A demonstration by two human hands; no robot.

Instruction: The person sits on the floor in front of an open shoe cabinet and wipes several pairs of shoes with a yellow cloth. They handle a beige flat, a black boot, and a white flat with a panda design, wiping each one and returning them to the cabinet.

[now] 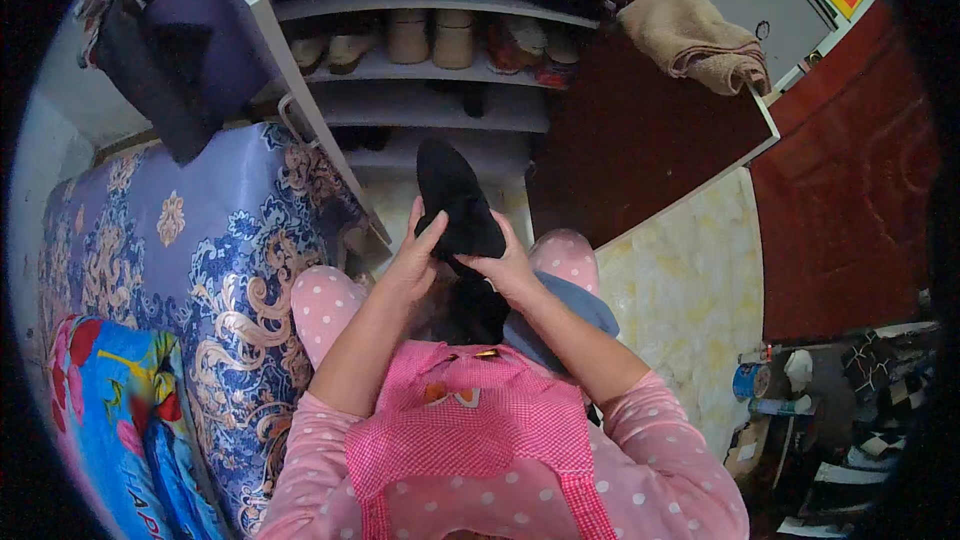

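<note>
Before an open cabinet with pale shelves (410,105), we hold one soft-looking black shoe (447,175) between our knees in pink polka-dot trousers (325,310), its narrower end toward the shelves. Our bare left hand (420,252) grips its left side, thumb across it; our bare right hand (510,265) grips the nearer right side. Some fingertips are hidden behind it. Blue-grey cloth (592,307) lies beside our right forearm.

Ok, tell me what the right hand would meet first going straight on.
The black shoe, which the right hand holds; beyond it, perhaps the left hand, though depth is unclear.
</note>
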